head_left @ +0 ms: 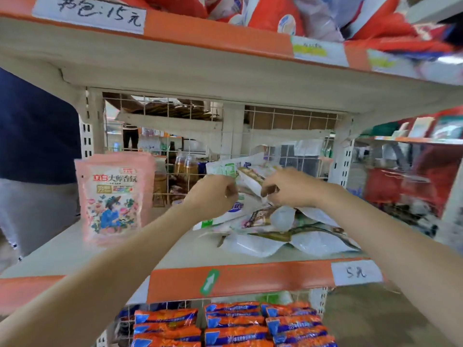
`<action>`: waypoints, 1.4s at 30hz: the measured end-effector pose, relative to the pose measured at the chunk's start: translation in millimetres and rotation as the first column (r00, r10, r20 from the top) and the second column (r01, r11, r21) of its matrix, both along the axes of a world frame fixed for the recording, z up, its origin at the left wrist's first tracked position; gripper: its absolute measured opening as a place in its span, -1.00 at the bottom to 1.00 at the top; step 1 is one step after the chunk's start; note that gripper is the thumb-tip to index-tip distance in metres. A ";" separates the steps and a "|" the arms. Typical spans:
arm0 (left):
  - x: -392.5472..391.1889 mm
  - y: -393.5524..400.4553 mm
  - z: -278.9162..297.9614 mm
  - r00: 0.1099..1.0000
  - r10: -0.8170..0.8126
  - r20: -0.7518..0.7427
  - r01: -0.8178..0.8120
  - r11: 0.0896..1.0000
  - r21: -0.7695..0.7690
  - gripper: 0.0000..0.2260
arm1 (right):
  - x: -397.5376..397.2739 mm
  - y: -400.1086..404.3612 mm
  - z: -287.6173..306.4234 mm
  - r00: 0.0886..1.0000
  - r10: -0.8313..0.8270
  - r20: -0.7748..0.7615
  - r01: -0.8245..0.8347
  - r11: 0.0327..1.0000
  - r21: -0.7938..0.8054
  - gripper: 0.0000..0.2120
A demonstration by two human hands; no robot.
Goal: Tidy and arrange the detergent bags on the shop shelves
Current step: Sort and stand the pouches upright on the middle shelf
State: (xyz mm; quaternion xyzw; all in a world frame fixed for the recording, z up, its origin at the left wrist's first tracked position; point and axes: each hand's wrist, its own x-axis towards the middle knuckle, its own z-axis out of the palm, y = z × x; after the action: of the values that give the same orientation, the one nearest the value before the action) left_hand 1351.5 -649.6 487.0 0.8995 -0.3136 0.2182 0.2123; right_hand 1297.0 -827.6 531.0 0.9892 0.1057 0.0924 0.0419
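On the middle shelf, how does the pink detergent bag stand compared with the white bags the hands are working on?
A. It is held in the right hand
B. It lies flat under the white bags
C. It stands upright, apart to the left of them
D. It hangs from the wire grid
C: the pink detergent bag stands upright alone, left of the heaped white bags that the left hand and right hand grip.

Shelf (75, 256) — upright pink bag (114, 199); heaped white bags (275, 236)

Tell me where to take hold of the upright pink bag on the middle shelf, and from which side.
Take the pink bag by its flat top edge, coming from the front right. It stands upright and alone on the shelf, its top edge free, and a pinch grip there should lift it without toppling.
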 end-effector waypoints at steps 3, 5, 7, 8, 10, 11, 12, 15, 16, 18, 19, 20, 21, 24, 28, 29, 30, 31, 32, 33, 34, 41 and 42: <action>5.3 -28.6 4.2 0.997 -0.031 -0.070 0.037 0.995 0.092 -0.78 | -9.3 -33.9 -4.1 0.997 -0.081 -0.021 0.081 0.996 0.044 -0.77; 11.8 -41.3 2.2 0.990 0.001 -0.141 0.025 0.984 0.178 -0.70 | -16.1 -52.2 -5.4 0.991 -0.132 -0.035 0.134 0.990 0.042 -0.76; 17.7 -51.2 -2.2 0.982 0.027 -0.187 0.012 0.979 0.205 -0.70 | -23.6 -70.1 -5.9 0.980 -0.189 -0.062 0.190 0.982 0.009 -0.72; 18.1 -55.2 -3.3 0.982 0.031 -0.184 0.004 0.982 0.186 -0.72 | -27.4 -79.1 -6.3 0.972 -0.220 -0.083 0.220 0.975 -0.002 -0.68; 15.1 -63.4 -1.6 0.989 0.006 -0.148 0.005 0.998 0.069 -0.86 | -35.9 -95.9 -7.7 0.956 -0.261 -0.133 0.266 0.964 0.017 -0.63; 11.5 -68.5 0.9 0.991 -0.023 -0.129 0.023 1.000 -0.003 -0.89 | -39.6 -103.6 -8.6 0.950 -0.269 -0.158 0.279 0.959 0.043 -0.60; 6.7 -74.6 4.3 0.991 -0.061 -0.117 0.054 0.997 -0.061 -0.90 | -42.9 -110.7 -9.1 0.947 -0.264 -0.182 0.283 0.956 0.083 -0.59; -7.7 -103.0 13.2 0.970 -0.219 -0.110 0.209 0.974 -0.090 -0.88 | -51.0 -128.8 -9.6 0.948 -0.207 -0.243 0.274 0.918 0.287 -0.64; -11.0 -114.3 15.2 0.956 -0.262 -0.128 0.260 0.965 -0.032 -0.82 | -53.4 -134.0 -9.8 0.946 -0.195 -0.257 0.282 0.889 0.362 -0.67; -15.6 -135.7 18.4 0.929 -0.314 -0.198 0.350 0.918 0.185 -0.60 | -58.1 -146.0 -10.4 0.943 -0.184 -0.276 0.302 0.822 0.483 -0.71; -15.6 -145.4 17.5 0.918 -0.326 -0.228 0.385 0.869 0.310 -0.48 | -59.7 -153.4 -11.3 0.942 -0.188 -0.277 0.312 0.791 0.526 -0.72; -15.7 -153.8 15.4 0.915 -0.333 -0.230 0.401 0.819 0.410 -0.40 | -61.6 -160.2 -12.4 0.942 -0.198 -0.272 0.322 0.770 0.551 -0.72; -15.3 -161.1 12.1 0.921 -0.336 -0.197 0.390 0.788 0.477 -0.36 | -63.3 -166.4 -13.8 0.939 -0.211 -0.271 0.332 0.758 0.561 -0.72; -14.4 -171.3 6.0 0.939 -0.342 -0.045 0.307 0.769 0.561 -0.39 | -68.4 -174.1 -19.1 0.934 -0.217 -0.284 0.346 0.749 0.564 -0.74; -9.0 -166.1 20.9 0.933 -0.352 -0.078 0.336 0.768 0.545 -0.56 | -71.2 -166.4 -19.7 0.934 -0.165 -0.318 0.333 0.729 0.598 -0.50; -5.5 -162.9 24.9 0.933 -0.350 -0.081 0.337 0.777 0.531 -0.61 | -69.5 -161.2 -21.1 0.927 -0.159 -0.339 0.338 0.745 0.575 -0.38; -3.2 -158.5 28.3 0.936 -0.346 -0.071 0.331 0.790 0.515 -0.65 | -66.1 -153.6 -23.5 0.923 -0.164 -0.349 0.335 0.787 0.517 -0.29; 3.2 -153.9 30.0 0.941 -0.332 -0.066 0.320 0.807 0.497 -0.66 | -62.3 -145.1 -28.0 0.926 -0.189 -0.328 0.323 0.847 0.422 -0.24; 8.9 -148.1 30.5 0.948 -0.313 -0.055 0.301 0.830 0.470 -0.66 | -56.1 -137.5 -33.3 0.937 -0.225 -0.268 0.304 0.904 0.301 -0.27; 16.8 -140.9 29.4 0.959 -0.280 -0.051 0.275 0.861 0.428 -0.64 | -48.6 -132.9 -36.9 0.958 -0.235 -0.162 0.266 0.942 0.205 -0.37; 23.7 -132.1 27.4 0.965 -0.255 -0.058 0.259 0.900 0.351 -0.62 | -41.2 -131.9 -37.1 0.974 -0.225 -0.031 0.227 0.959 0.171 -0.52; 62.7 -74.3 8.4 0.936 0.125 -0.329 -0.233 0.920 -0.316 -0.45 | -38.7 -141.2 16.8 0.825 -0.320 0.466 0.044 0.858 0.512 -0.59; 67.5 -70.0 4.8 0.892 0.067 -0.448 -0.237 0.912 -0.335 -0.40 | -36.7 -138.1 17.1 0.843 -0.296 0.449 0.054 0.877 0.477 -0.61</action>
State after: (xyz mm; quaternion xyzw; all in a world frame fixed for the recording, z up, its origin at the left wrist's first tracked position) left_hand 1419.0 -719.6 491.8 0.8886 -0.1384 0.0890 0.4282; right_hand 1260.3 -965.8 548.1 0.9172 -0.0266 0.3676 -0.1514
